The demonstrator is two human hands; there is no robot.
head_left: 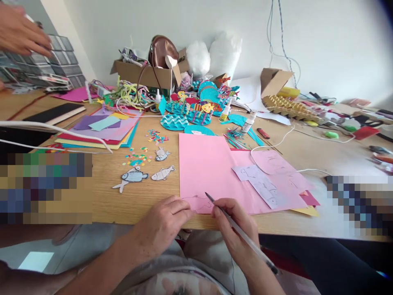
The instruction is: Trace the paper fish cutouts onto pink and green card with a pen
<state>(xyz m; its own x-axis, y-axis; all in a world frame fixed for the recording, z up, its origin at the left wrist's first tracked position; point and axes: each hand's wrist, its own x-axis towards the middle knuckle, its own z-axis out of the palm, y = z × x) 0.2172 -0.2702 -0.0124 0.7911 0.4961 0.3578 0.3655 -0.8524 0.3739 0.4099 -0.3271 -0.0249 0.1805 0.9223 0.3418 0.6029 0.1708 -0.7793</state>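
Observation:
My right hand (235, 223) grips a pen (242, 234) with a clear barrel, its tip on a sheet of pink paper (202, 164). A thin fish outline (196, 200) is drawn along the sheet's near edge. My left hand (166, 223) lies on the near left corner of this sheet, fingers flat and close together; its thumb is hidden. To the left lie paper fish cutouts (162, 173), some overlapping. On the right, a pale purple sheet with fish drawings (263, 185) rests on more pink paper (285, 168).
Confetti dots (136, 157), a stack of coloured paper (129, 133) and blue sea-themed crafts (175, 121) stand beyond. Glue bottles (248, 123) are among them. A white cable (276, 145) crosses the right side. Another person's hand (24, 35) is at upper left.

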